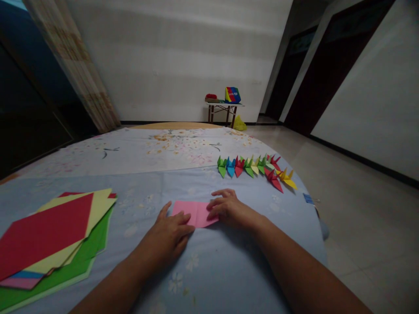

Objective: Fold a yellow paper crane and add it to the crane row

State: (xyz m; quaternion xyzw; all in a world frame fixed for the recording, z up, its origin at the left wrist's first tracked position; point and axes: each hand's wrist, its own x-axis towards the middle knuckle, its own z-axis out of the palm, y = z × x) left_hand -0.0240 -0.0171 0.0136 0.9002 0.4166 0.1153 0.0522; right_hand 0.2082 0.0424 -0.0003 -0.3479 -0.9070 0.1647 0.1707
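Note:
A small pink sheet of paper (200,211) lies on the cloth in front of me, wider than it is deep, with a crease down its middle. Across its left part rests my left hand (173,229), fingers spread and lying on the paper. My right hand (229,209) is at the paper's right end, its fingers apart and bent, some fingertips touching the sheet. The thumb of the right hand is hidden, and neither hand visibly pinches the paper.
Left of my hands lies a stack of coloured paper sheets (52,231), red on top. Several folded paper cranes (238,165) stand in a row at the back right. A blue clip (308,199) sits at the round table's right edge. A small stand (225,104) is by the wall.

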